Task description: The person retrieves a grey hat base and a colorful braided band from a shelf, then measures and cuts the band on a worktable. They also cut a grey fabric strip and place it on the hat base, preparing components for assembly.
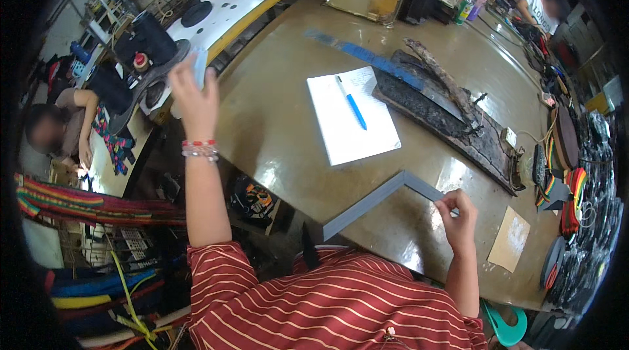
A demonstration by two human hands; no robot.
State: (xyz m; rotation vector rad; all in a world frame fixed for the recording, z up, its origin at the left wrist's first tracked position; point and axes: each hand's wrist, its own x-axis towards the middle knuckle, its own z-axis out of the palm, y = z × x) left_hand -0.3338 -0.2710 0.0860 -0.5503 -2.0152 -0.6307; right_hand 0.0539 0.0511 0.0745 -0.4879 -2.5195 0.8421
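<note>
Between the thumb and fingers of my left hand (195, 104), raised past the table's left edge, is a small light-blue flat piece (200, 68); its kind is unclear. My right hand (457, 217) pinches one end of a grey webbing strip (367, 206) at the table's near right. The strip bends at an angle midway, and its other end reaches the near edge by my body. Beyond it lies an open notebook (327, 120) with a blue pen (356, 111) on its pages. A worn blue ruler (363, 55) stretches behind the notebook.
A dark, charred-looking metal bar (445, 114) lies across the table's right half. A tan card (509, 238) sits near the right edge, by webbing rolls (573, 199). Black thread cones (154, 38) stand at left, near a seated person (62, 120). Another person (540, 9) is far right.
</note>
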